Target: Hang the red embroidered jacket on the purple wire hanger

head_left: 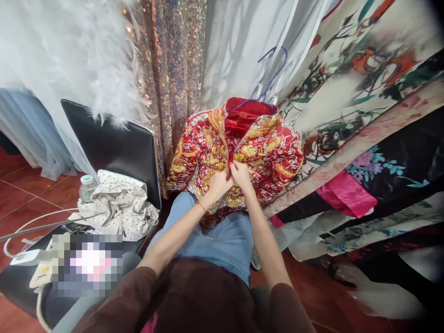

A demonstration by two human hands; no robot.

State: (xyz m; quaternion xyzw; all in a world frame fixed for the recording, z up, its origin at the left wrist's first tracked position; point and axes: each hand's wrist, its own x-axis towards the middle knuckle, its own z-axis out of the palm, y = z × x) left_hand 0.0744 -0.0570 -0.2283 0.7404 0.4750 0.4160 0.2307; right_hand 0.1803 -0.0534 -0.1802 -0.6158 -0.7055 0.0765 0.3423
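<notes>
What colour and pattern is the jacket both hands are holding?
Red jacket with dense gold embroidery, clearest in the head view.

Fingertips of both hands buried in jacket (243, 148) front; pixelated patch (86, 264) on chair.

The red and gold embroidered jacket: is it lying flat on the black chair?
No. The red and gold embroidered jacket hangs on a purple hanger, and both hands, left hand and right hand, grip its front opening.

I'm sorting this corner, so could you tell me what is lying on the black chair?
On the black chair lie a cream dotted bag, a plastic bottle and white cables. Whatever sits under the bag is covered.
</notes>
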